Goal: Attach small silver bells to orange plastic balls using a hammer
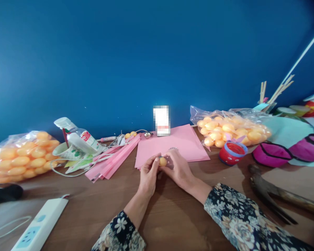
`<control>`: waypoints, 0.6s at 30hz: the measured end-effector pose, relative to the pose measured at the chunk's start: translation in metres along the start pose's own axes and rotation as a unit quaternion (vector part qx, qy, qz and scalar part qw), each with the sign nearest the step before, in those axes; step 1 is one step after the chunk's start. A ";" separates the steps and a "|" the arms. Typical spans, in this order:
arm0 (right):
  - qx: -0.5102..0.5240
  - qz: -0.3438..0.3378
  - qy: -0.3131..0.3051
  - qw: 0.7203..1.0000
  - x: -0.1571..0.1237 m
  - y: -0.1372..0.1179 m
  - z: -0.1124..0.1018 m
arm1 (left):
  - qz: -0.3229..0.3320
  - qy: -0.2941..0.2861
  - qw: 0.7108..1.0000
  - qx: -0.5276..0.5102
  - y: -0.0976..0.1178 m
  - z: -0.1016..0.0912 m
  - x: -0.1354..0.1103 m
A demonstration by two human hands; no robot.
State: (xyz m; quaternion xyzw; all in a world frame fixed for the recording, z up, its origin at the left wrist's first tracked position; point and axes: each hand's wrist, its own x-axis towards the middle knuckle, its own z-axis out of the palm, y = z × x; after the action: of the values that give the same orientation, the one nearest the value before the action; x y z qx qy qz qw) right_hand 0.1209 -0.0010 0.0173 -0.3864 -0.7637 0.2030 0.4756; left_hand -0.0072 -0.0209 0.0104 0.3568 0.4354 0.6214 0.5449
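Between my two hands, just in front of the pink paper sheets (174, 143), is a small orange ball (162, 161), like a table tennis ball. My left hand (149, 172) pinches it from the left with thumb and forefinger. From the other side, the curled fingers and thumb of my right hand (179, 169) close around it, hiding part of its surface. Both hands are a little above the brown table (172, 223), near the front edge of the paper.
Bags of orange balls stand left (23, 160) and right (222, 127). Pink strips (115, 158), a cable and a tilted bottle (85, 137) lie left. A red cup (232, 153), purple pouches (272, 154) and a hammer (272, 191) sit right. A power strip (40, 223) lies front left.
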 end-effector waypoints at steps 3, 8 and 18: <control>0.015 0.005 0.005 1.000 0.000 0.001 0.000 | -0.008 -0.006 1.000 -0.012 0.001 -0.001 0.001; 0.046 -0.003 -0.003 0.999 0.002 -0.001 -0.005 | -0.019 -0.015 0.999 -0.021 0.002 -0.002 0.001; 0.060 -0.017 -0.014 0.998 0.003 0.004 -0.007 | -0.021 -0.014 0.999 -0.045 0.002 -0.002 0.001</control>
State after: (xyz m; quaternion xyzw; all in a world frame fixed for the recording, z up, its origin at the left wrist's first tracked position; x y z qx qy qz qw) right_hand 0.1281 0.0040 0.0194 -0.3416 -0.7631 0.2455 0.4905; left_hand -0.0099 -0.0202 0.0120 0.3314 0.4066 0.6234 0.5799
